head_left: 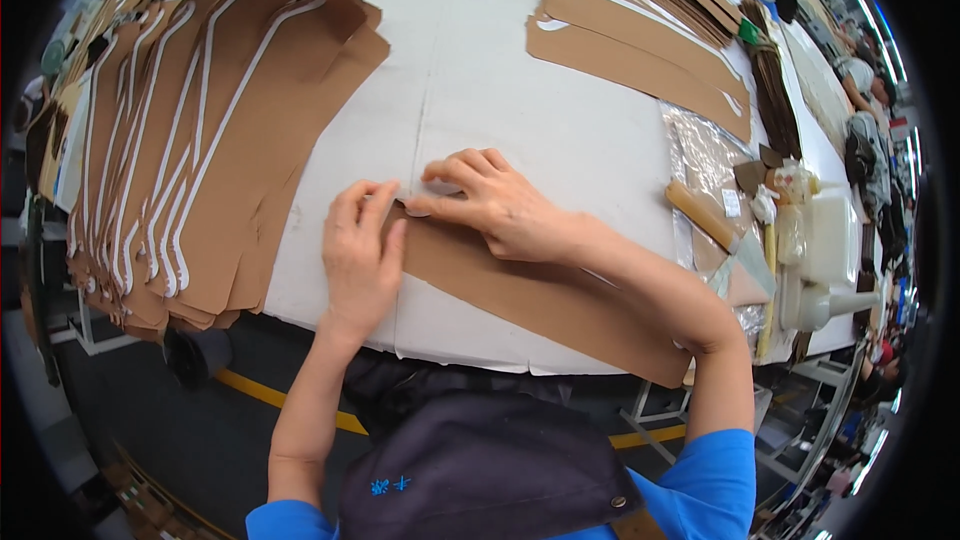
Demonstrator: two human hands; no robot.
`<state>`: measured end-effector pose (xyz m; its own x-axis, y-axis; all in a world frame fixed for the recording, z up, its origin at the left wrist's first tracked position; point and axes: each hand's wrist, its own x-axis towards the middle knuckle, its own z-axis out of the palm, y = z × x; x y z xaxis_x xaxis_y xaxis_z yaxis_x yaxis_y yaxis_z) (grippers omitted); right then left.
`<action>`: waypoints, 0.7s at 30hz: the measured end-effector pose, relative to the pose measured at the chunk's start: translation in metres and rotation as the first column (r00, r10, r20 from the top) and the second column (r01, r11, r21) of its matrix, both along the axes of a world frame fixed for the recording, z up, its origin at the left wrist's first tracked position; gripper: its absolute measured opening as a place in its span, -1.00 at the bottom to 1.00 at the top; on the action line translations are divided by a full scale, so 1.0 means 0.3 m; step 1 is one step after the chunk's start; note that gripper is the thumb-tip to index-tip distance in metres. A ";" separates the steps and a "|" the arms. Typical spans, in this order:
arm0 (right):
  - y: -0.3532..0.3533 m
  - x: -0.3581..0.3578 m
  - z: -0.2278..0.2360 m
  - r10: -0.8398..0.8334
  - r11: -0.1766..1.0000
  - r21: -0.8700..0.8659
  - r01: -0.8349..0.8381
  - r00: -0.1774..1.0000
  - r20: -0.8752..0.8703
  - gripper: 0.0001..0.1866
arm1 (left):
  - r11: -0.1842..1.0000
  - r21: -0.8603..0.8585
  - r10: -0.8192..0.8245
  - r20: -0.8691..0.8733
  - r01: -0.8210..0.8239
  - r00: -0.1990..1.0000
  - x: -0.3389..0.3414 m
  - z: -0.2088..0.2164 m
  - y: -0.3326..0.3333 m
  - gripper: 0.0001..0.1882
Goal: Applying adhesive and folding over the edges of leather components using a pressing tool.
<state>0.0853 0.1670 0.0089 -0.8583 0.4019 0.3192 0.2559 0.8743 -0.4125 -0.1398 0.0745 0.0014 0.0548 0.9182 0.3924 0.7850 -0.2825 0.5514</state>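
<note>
A long brown panel [540, 305] of flat sheet material lies slantwise on the white table in front of me, its near right end at the table's edge. My left hand [362, 255] is at the panel's far left end, fingers bent and thumb against it. From the right, my right hand [500, 205] reaches over the panel to that same end. Its thumb and index finger come together there, while the other fingers curl above. A bit of white shows between the two hands; what the right fingertips hold is too small to make out.
Many overlapping brown panels with white curved strips [215, 140] cover the table's left. More brown panels [640, 45] lie at the far right. Clear plastic bags [705, 140], a tan roll [703, 217] and a white plastic bottle [832, 235] stand or lie on the right.
</note>
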 end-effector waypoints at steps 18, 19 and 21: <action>-0.233 0.799 0.049 -0.747 0.660 0.162 0.734 0.664 0.035 -0.49 | 0.950 0.253 0.254 -0.290 -0.182 0.923 -0.105 0.164 0.254 -0.83; -0.250 0.780 0.056 -0.732 0.676 0.142 0.723 0.681 0.016 -0.47 | 0.983 0.159 0.117 -0.191 -0.087 0.975 -0.021 0.168 0.225 -0.81; -0.307 0.730 0.107 -0.689 0.725 0.050 0.687 0.724 0.038 -0.48 | 0.983 0.052 -0.168 -0.101 0.174 0.981 0.131 0.128 0.145 -0.78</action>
<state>0.3043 0.0749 0.0410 -0.3649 0.8794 0.3059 0.8117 0.4614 -0.3581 -0.1006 0.1179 0.0397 0.2486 0.8668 0.4323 0.7704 -0.4474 0.4541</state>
